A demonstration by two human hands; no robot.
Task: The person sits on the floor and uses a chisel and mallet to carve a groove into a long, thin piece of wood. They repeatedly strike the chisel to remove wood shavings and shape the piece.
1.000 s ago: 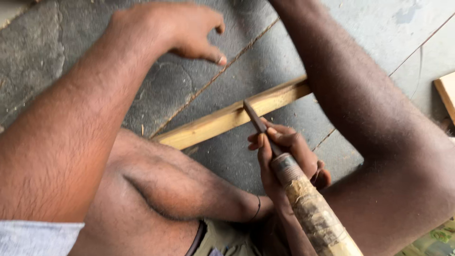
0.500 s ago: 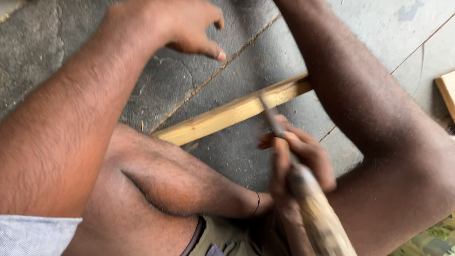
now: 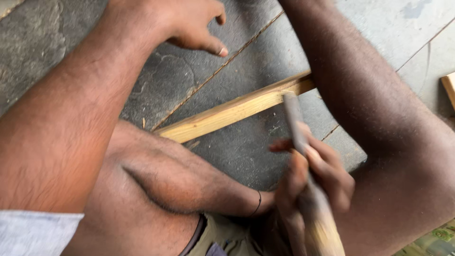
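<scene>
My right hand (image 3: 315, 182) is closed around a chisel (image 3: 296, 123) with a worn wooden handle (image 3: 324, 234) and a grey metal blade. The hand and tool are blurred by motion. The blade tip meets a long pale wooden strip (image 3: 227, 114) that lies slanted on the grey concrete floor (image 3: 57, 38). Its right end is hidden behind a bare limb at the right. My left hand (image 3: 189, 23) hovers or rests at the top over the floor, fingers apart, holding nothing, well clear of the strip.
A bent bare limb (image 3: 166, 180) fills the lower middle, close under the strip. Another wooden piece (image 3: 448, 87) shows at the right edge. A thin crack line (image 3: 218, 71) runs across the floor. Something green (image 3: 433, 239) lies at the bottom right.
My right hand has shifted right with the chisel, and the blade tip has moved rightward along the strip. My left hand has barely moved.
</scene>
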